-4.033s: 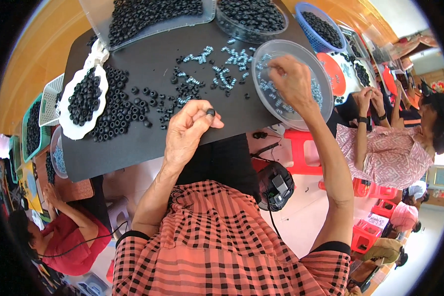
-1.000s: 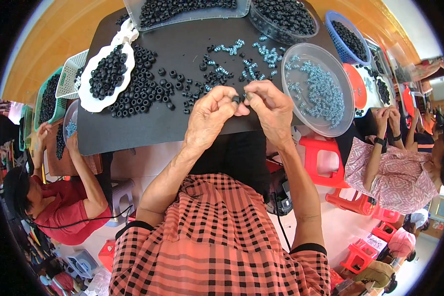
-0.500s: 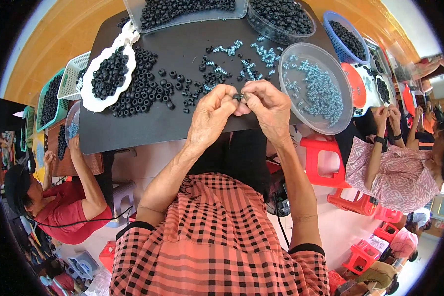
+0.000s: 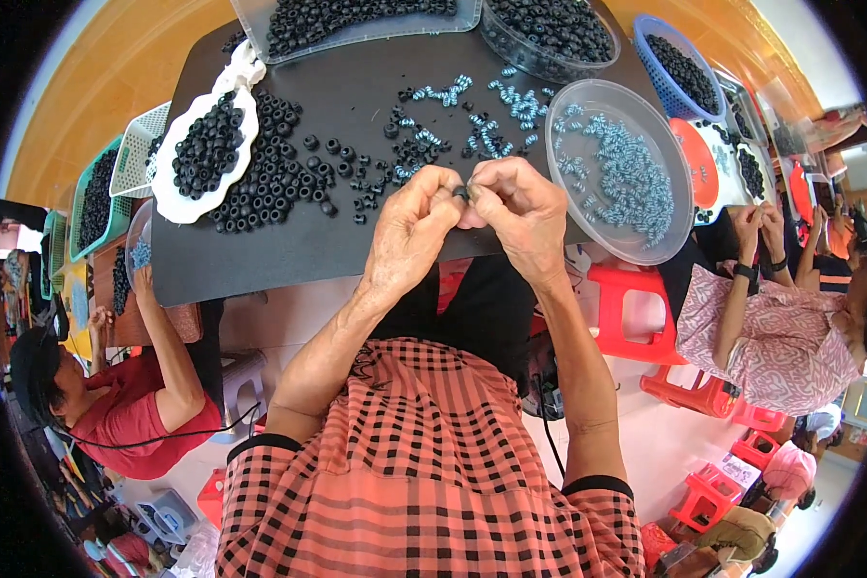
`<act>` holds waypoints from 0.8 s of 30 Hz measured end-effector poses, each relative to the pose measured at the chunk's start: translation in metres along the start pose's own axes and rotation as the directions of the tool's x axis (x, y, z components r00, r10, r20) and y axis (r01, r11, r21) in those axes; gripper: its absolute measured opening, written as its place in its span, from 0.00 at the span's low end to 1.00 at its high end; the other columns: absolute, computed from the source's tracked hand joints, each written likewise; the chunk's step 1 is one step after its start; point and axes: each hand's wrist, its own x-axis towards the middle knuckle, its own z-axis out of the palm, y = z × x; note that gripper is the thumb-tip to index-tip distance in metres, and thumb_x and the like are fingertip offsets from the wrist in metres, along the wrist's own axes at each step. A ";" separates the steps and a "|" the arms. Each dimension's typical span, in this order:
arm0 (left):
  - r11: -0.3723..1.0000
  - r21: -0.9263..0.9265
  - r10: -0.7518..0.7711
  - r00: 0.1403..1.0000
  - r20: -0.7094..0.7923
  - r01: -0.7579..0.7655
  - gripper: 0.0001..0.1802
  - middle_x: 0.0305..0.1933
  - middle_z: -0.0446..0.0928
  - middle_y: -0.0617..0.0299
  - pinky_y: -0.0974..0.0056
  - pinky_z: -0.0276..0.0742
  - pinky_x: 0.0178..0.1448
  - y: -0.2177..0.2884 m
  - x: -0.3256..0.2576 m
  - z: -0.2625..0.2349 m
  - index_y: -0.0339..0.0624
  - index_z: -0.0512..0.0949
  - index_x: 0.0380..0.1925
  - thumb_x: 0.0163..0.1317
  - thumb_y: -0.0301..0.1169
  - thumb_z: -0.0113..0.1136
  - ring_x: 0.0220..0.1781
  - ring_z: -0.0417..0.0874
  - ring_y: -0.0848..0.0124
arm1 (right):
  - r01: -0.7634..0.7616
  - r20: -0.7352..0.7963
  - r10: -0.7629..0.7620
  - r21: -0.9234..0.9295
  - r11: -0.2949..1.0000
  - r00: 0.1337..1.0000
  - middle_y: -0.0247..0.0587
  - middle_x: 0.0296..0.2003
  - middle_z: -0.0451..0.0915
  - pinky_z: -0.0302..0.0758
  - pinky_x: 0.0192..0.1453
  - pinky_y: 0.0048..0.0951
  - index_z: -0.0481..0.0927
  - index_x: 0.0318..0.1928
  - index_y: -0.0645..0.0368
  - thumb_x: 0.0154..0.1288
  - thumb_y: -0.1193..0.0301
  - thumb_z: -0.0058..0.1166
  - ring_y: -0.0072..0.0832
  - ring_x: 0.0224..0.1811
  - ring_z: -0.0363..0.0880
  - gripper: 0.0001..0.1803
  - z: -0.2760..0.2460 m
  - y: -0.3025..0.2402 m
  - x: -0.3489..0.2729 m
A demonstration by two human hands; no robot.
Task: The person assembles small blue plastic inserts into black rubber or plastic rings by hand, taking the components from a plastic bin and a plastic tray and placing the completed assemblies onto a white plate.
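Observation:
My left hand (image 4: 409, 226) and my right hand (image 4: 522, 220) meet over the table's near edge, fingertips pinched together. Between them sits a small black piece (image 4: 461, 193), mostly covered by the fingers; whether something else is joined to it I cannot tell. Left of my hands lie round black pieces with holes (image 4: 260, 188), like thick beads. Smaller black pieces (image 4: 366, 197) are scattered closer to my left hand. Beyond my fingers are light-blue and black striped pieces (image 4: 491, 140). More striped pieces (image 4: 626, 178) fill part of a clear round tub (image 4: 685, 197) beside my right hand.
A white scalloped plate (image 4: 171, 204) bears black pieces at the left of the dark table (image 4: 222, 265). A clear box (image 4: 356, 48) and a round clear container (image 4: 549, 72) stand at the back. A co-worker in red (image 4: 144, 414) sits left, another person (image 4: 771, 328) right, near red stools (image 4: 636, 313).
My hands stay pinched together in nearly the same place, with slight shifts of the fingers. The right fingers now cover more of the small black piece. The view has shifted slightly.

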 end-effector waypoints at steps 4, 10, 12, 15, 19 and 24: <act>1.000 -0.025 -0.014 1.000 0.019 0.015 0.06 0.25 0.70 0.74 0.76 0.62 0.31 0.001 0.002 -0.002 0.37 0.74 0.36 0.61 0.24 0.50 0.27 0.65 0.86 | -0.016 -0.047 0.016 0.001 1.000 0.999 0.37 0.33 0.79 0.80 0.37 0.21 0.76 0.38 0.67 0.61 0.85 0.55 0.20 0.31 0.81 0.05 0.002 0.000 0.001; 0.947 -0.317 -0.024 0.997 0.068 0.044 0.08 0.32 0.77 0.68 0.74 0.73 0.46 0.002 0.002 -0.001 0.34 0.76 0.40 0.64 0.21 0.50 0.37 0.76 0.82 | 0.085 -0.016 -0.086 -0.054 0.995 0.996 0.42 0.37 0.79 0.79 0.40 0.23 0.78 0.40 0.69 0.61 0.87 0.53 0.23 0.33 0.81 0.07 0.001 0.000 -0.001; 0.939 -0.338 -0.036 0.997 0.066 0.056 0.07 0.33 0.76 0.68 0.73 0.73 0.47 0.004 0.000 0.000 0.34 0.76 0.40 0.64 0.21 0.50 0.37 0.76 0.81 | 0.116 -0.027 -0.117 -0.044 0.992 0.993 0.43 0.39 0.79 0.79 0.40 0.23 0.79 0.41 0.69 0.61 0.87 0.53 0.24 0.34 0.81 0.09 0.001 0.000 -0.002; 0.931 -0.361 -0.033 0.997 0.075 0.058 0.06 0.33 0.76 0.67 0.73 0.73 0.48 0.001 0.002 -0.001 0.34 0.77 0.40 0.65 0.21 0.52 0.37 0.76 0.81 | 0.144 -0.034 -0.146 -0.047 0.988 0.989 0.44 0.40 0.78 0.79 0.40 0.23 0.79 0.41 0.70 0.61 0.88 0.53 0.24 0.33 0.81 0.09 0.000 0.002 -0.002; 0.928 -0.369 -0.015 0.996 0.087 0.046 0.06 0.33 0.78 0.67 0.73 0.74 0.48 -0.005 0.003 -0.003 0.34 0.76 0.40 0.66 0.22 0.52 0.37 0.77 0.80 | 0.150 -0.006 -0.151 -0.079 0.986 0.989 0.44 0.41 0.78 0.79 0.40 0.22 0.80 0.41 0.69 0.61 0.87 0.55 0.23 0.34 0.81 0.08 0.000 0.003 -0.001; 0.885 -0.459 -0.039 0.994 0.098 0.080 0.07 0.34 0.80 0.62 0.71 0.76 0.49 -0.003 0.004 -0.003 0.34 0.76 0.41 0.68 0.24 0.50 0.38 0.80 0.77 | 0.164 0.018 -0.163 -0.097 0.982 0.986 0.42 0.40 0.78 0.78 0.40 0.22 0.80 0.41 0.69 0.62 0.86 0.55 0.22 0.35 0.80 0.08 0.001 0.000 -0.001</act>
